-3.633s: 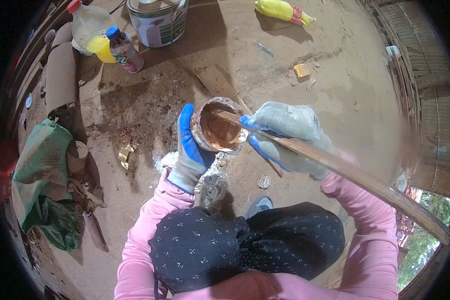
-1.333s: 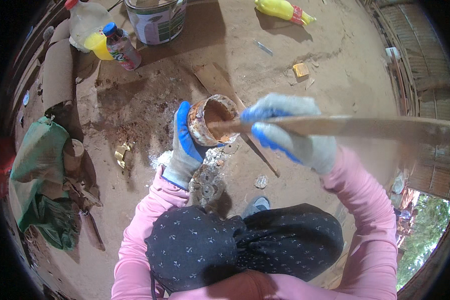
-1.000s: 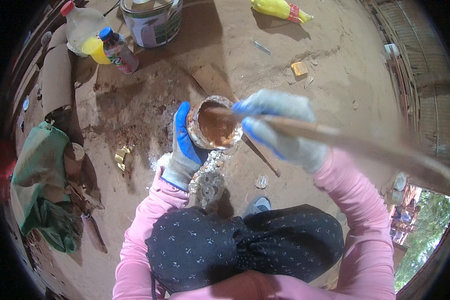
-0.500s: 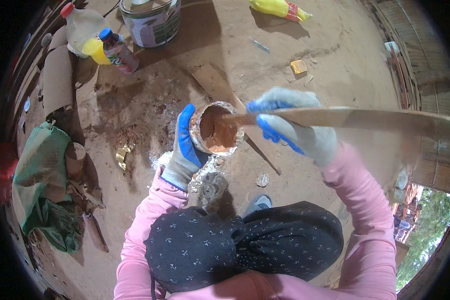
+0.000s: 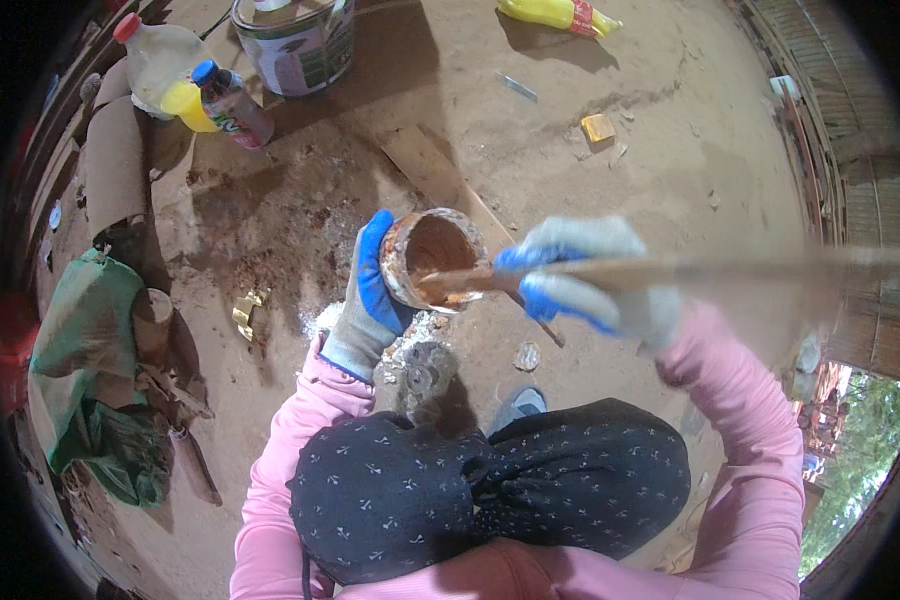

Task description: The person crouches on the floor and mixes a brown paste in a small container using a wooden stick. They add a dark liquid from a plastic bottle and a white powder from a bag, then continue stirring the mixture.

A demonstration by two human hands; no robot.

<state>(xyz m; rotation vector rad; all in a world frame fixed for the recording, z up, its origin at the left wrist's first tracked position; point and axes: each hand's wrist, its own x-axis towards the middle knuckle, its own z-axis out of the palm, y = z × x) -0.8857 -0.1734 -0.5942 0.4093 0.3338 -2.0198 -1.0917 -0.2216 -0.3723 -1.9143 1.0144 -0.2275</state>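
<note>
My left hand (image 5: pixel 365 305), in a grey glove with blue fingers, is wrapped round the near left side of a round pot (image 5: pixel 395 268). The pot has a crusty whitish rim and reddish-brown paste inside, and its mouth faces up toward me. My right hand (image 5: pixel 595 285), gloved alike, is closed round a long flat wooden stick (image 5: pixel 473 281). The tip of that stick lies inside the pot's mouth, low along the near side. Beyond my right hand the stick's far end is smeared by motion.
A bucket (image 5: pixel 295 55), a blue-capped bottle (image 5: pixel 235 110) and a red-capped jug (image 5: pixel 160 55) stand at the far left. A yellow bottle (image 5: pixel 560 14) lies at the back. Green sacking (image 5: pixel 85 340) is at left. A wooden board (image 5: pixel 425 165) lies past the pot.
The stick's tip has dropped from the middle of the pot's mouth to its near side. My right hand has shifted slightly right and toward me. My left hand stays nearly still.
</note>
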